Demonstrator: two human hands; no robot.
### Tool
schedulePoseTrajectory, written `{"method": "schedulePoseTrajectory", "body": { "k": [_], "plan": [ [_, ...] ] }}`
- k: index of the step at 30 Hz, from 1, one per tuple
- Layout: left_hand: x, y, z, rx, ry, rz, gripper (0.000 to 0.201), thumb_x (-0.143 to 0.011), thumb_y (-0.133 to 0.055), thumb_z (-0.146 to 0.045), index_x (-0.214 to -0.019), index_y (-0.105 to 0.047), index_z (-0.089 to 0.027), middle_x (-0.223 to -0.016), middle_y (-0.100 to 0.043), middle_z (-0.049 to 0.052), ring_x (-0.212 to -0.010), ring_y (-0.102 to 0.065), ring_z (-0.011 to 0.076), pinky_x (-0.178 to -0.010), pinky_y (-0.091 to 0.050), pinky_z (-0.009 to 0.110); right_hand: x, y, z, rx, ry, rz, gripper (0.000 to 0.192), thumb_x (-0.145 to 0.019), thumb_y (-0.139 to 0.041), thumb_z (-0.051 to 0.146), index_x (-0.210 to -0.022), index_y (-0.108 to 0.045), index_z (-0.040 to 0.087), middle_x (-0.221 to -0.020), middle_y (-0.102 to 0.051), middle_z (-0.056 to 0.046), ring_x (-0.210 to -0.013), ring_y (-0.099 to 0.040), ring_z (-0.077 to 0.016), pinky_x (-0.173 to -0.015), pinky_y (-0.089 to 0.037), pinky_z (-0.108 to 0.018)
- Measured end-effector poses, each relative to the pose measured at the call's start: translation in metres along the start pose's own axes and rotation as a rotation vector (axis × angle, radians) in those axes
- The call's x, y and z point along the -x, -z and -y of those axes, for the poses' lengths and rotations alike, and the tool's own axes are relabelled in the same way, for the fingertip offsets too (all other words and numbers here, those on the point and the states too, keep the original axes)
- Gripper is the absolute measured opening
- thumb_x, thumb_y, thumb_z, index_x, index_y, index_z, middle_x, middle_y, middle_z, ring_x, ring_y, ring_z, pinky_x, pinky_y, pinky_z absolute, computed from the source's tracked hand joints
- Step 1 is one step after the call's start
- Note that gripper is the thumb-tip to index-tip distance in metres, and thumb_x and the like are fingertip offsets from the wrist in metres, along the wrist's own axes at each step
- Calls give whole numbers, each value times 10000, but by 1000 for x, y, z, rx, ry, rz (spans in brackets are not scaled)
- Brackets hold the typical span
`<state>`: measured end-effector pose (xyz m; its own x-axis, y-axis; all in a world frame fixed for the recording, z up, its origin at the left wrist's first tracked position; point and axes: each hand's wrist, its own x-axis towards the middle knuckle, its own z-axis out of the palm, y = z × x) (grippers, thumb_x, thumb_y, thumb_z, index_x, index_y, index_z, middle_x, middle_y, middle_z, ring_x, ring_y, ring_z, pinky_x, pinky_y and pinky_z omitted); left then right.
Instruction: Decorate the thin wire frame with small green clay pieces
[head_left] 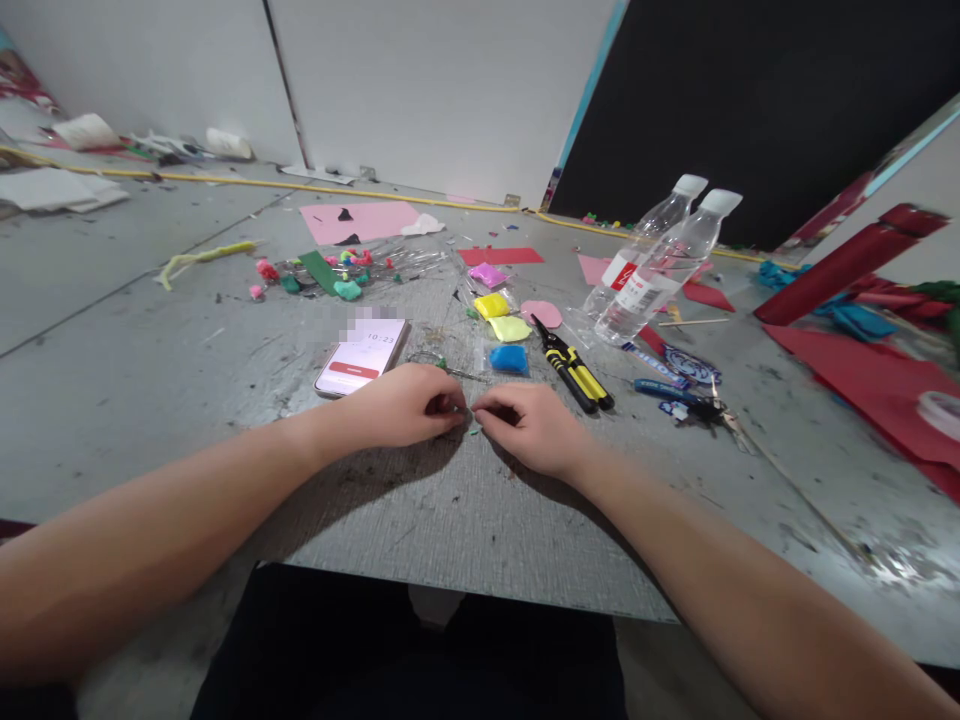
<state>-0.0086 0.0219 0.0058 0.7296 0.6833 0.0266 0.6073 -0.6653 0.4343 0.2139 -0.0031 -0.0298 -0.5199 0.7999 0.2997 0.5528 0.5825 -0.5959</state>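
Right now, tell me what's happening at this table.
A person sits at a grey table, both hands together at its near edge. The left hand and right hand pinch something tiny between their fingertips; what it is cannot be told. Behind them lie a phone, yellow-handled pliers, small bags of coloured clay and two water bottles.

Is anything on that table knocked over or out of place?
Yes: two clear water bottles lie tipped on their sides by the yellow-handled pliers. Small scraps litter the grey table. Both hands, left hand and right hand, pinch something tiny.
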Motion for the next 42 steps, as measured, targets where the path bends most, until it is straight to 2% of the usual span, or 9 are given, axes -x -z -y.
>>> {"method": "schedulePoseTrajectory", "body": {
  "k": [23, 42],
  "plan": [
    [0, -2, 2, -1, -14, -10, 152, -878, -570, -304, -862, -693, -216, -797, -668, 44, -719, -583, 189, -665, -411, 335, 0, 0, 0, -5, 0, 8, 161, -927, -586, 215, -863, -732, 193, -838, -741, -48, -778, -655, -185, -717, -464, -316],
    [0, -1, 2, -22, -6, 3, 161, -879, -589, -285, -890, -715, -186, -809, -667, 39, -727, -583, 178, -668, -399, 312, 0, -1, -1, -8, 20, -2, 162, -930, -585, 208, -867, -730, 174, -833, -745, -60, -767, -656, -185, -703, -458, -307]
  ]
}}
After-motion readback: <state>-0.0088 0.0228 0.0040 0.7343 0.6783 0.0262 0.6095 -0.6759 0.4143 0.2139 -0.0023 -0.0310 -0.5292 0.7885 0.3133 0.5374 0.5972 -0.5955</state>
